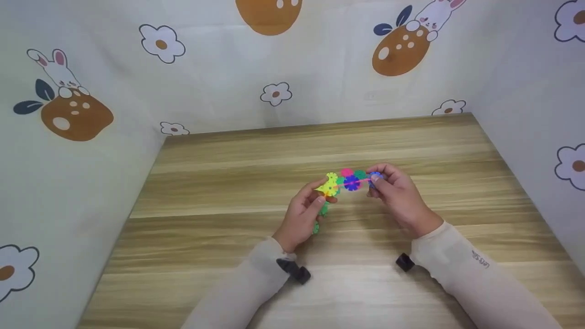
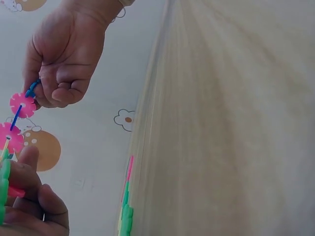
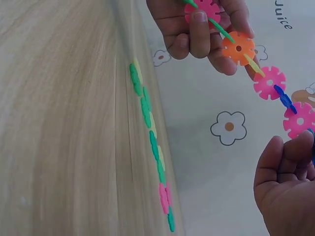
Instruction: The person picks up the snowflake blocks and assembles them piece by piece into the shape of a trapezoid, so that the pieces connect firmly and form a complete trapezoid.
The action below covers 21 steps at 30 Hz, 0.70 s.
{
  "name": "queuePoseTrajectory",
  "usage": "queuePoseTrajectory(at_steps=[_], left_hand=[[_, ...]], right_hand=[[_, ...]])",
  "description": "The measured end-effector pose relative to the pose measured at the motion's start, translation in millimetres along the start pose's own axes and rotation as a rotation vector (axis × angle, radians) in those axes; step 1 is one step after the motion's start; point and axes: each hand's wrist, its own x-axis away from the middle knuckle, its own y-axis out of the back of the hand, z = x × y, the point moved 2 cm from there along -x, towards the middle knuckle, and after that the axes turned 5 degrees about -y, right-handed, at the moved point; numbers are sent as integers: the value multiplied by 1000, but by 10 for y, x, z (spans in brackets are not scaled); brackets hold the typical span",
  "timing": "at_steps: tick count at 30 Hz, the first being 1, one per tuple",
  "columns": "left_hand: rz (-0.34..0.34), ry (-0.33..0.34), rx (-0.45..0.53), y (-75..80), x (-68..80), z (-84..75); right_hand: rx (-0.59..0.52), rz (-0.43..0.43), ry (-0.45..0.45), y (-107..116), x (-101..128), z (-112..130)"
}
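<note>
Between the two hands stretches a chain of notched plastic snowflake discs, among them a blue disc (image 1: 351, 183), a pink disc (image 3: 269, 82) and an orange disc (image 3: 238, 48). My left hand (image 1: 299, 219) pinches one end of the chain between thumb and fingers; a pink disc (image 3: 209, 14) shows at those fingers. At the other end, my right hand (image 1: 404, 198) pinches a blue disc (image 1: 375, 178) with thumb and forefinger. The chain is held above the table, and some discs are hidden by the fingers.
A row of green, yellow and pink discs (image 3: 154, 145) lies on the wooden table (image 1: 219, 183), partly hidden behind the left hand in the head view. Patterned curtain walls (image 1: 219, 82) stand behind and beside the table.
</note>
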Motion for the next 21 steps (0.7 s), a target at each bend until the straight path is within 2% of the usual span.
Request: queuePoseTrajectory(at_steps=[4, 7, 10, 15, 18, 21], left_hand=[[16, 16, 2, -9, 1, 15], [18, 34, -3, -15, 3, 10], [18, 41, -16, -18, 7, 8], [30, 52, -15, -25, 8, 16], [45, 43, -7, -26, 3, 15], [49, 48, -11, -26, 3, 6]], right_hand=[[84, 40, 52, -60, 44, 20], [183, 22, 83, -101, 72, 33], [249, -9, 62, -129, 89, 30], [239, -27, 35, -139, 87, 11], [218, -21, 73, -144, 79, 7], [243, -14, 101, -148, 74, 3]])
